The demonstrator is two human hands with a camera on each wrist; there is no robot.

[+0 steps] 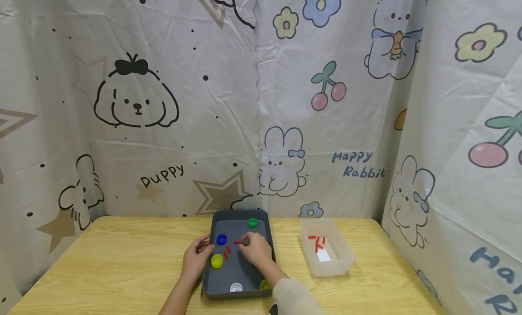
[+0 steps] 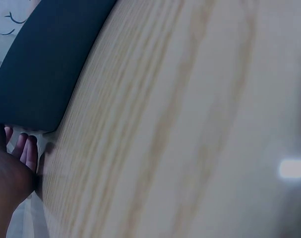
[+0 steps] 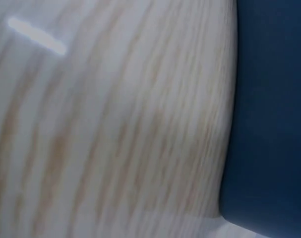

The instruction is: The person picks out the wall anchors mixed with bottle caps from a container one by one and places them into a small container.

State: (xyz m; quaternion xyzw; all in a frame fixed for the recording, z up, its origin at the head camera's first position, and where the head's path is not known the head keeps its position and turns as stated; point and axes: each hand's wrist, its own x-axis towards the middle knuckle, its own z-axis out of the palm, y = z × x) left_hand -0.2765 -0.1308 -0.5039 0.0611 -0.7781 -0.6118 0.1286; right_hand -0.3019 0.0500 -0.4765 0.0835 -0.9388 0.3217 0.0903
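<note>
A grey tray [image 1: 240, 278] stands on the table, seen also as a dark wall [image 2: 46, 64] in the left wrist view. My left hand [image 1: 196, 258] holds the tray's left side, thumb at the rim and fingers along the outside. Over the tray's middle, my right hand [image 1: 257, 249] pinches a small red stick [image 1: 238, 242] between thumb and fingertips. Two more red sticks, one of them the nearer stick [image 1: 225, 255], lie on the tray floor. Round caps sit around them: blue [image 1: 221, 239], yellow [image 1: 217, 261], green [image 1: 253, 223], clear [image 1: 236, 287] and a partly hidden yellow-green one [image 1: 265, 284].
Right of the tray is a translucent box [image 1: 344, 260] with several red sticks [image 1: 316, 247] and a white slip [image 1: 323, 255] inside. The wooden table [image 1: 122, 260] ends at a patterned curtain [image 1: 163, 102] behind and at both sides.
</note>
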